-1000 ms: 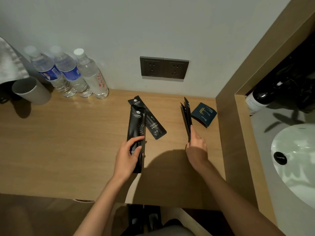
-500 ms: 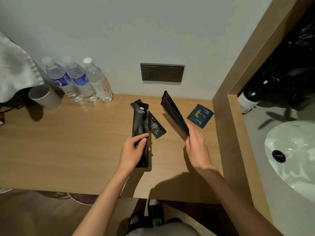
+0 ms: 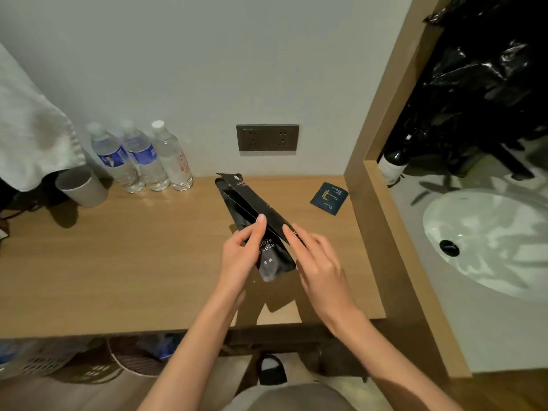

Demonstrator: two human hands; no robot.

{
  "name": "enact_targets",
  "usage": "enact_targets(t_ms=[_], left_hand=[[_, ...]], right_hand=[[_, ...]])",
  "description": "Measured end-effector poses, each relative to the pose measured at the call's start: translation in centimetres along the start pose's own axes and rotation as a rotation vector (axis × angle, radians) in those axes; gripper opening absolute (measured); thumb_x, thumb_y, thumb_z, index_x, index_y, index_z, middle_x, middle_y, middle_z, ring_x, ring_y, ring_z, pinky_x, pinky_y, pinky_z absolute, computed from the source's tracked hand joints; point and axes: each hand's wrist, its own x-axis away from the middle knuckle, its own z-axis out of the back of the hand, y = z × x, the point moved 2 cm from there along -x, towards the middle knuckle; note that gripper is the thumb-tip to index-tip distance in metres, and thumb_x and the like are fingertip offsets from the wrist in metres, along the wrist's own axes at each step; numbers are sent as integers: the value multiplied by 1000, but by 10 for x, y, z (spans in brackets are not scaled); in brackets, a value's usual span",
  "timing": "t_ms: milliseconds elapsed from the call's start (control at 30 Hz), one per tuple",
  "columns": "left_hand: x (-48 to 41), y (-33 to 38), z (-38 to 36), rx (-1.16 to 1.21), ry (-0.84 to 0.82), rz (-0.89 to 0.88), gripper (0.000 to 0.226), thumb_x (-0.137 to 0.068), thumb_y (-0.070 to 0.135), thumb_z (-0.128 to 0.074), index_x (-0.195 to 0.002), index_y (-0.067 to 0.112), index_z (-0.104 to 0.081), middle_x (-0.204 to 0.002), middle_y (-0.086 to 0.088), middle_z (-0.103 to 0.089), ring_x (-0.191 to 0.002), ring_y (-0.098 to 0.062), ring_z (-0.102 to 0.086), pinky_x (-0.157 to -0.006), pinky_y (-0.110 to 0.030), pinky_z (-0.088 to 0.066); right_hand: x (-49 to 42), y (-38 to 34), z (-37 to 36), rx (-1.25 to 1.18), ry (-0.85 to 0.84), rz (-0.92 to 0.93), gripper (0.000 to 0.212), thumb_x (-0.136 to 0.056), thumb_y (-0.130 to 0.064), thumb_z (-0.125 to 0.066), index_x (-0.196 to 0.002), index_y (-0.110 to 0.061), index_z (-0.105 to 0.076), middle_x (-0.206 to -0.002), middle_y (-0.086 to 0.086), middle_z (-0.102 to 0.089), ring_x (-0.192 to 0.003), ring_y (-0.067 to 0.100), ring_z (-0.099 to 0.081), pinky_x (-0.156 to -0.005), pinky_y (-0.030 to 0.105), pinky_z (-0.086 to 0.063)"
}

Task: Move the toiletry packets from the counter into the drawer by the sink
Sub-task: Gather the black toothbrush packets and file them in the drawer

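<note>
Wooden counter [image 3: 133, 262] fills my view, with the white sink [image 3: 489, 238] to the right past a wooden partition.

Both hands meet over the counter's middle right. Left hand [image 3: 237, 256] grips a long black toothbrush packet [image 3: 271, 262], its fingers wrapped round it and the forefinger laid along the top. Right hand [image 3: 320, 262] pinches the near end of more long black packets [image 3: 252, 203], which slant away to the left and lie across the toothbrush packet, touching it. From here I cannot count them.

Three water bottles [image 3: 142, 161] stand at the back left against the wall. Wall socket [image 3: 267, 137] is above the counter, and a grey cup [image 3: 81, 188] sits far left.

Small blue packet [image 3: 329, 198] lies flat at the back right, beside the partition, apart from both hands.
</note>
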Motion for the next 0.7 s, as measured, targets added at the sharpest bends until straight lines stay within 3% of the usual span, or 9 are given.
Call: enact_targets(t_ms=[133, 300, 433, 533, 600, 700], left_hand=[[32, -9, 15, -13, -14, 18, 35, -84, 47, -64, -94, 16, -76, -91, -2, -77, -93, -20, -71, -85, -35, -53], [76, -26, 30, -5, -25, 71, 28, -83, 35, -70, -90, 8, -73, -86, -8, -76, -88, -25, -72, -78, -37, -57], [105, -33, 25, 5, -92, 115, 22, -82, 30, -71, -91, 10, -71, -85, -4, -77, -79, -17, -73, -62, -24, -55], [122, -34, 8, -6, -169, 105, 17, -83, 24, -71, -90, 8, -71, -83, -4, -77, -76, -14, -73, -58, -20, -56], [131, -36, -9, -2, -237, 104, 20, -84, 20, -71, -96, 4, -71, -88, -8, -76, -82, -19, -74, -66, -26, -58], [147, -41, -43, -51, -332, 105, 24, -81, 21, -74, -97, 3, -72, -90, -11, -76, -84, -23, -73, -70, -31, -58]], right_hand=[[35, -22, 11, 90, 25, 54, 82, -61, 12, -74, -136, -8, -50, -136, 11, -56, -114, 22, -46, -85, 40, -50], [87, -57, 29, 61, -25, 17, 63, -79, -4, -65, -139, -12, -47, -141, 6, -51, -121, 20, -42, -96, 39, -46], [122, -67, 47, -97, -71, -133, 61, -84, -11, -54, -143, -21, -43, -148, -6, -41, -131, 16, -34, -110, 37, -36], [146, -69, 66, -221, -100, -262, 63, -88, -18, -60, -146, -30, -38, -151, -19, -29, -133, 2, -23, -110, 15, -21], [161, -68, 80, -314, -100, -362, 60, -89, -29, -62, -144, -36, -39, -151, -25, -24, -134, -8, -19, -105, 4, -14], [187, -57, 105, -451, 53, -543, 51, -87, -27, -67, -134, -36, -51, -143, -19, -36, -131, -13, -31, -108, 8, -26]])
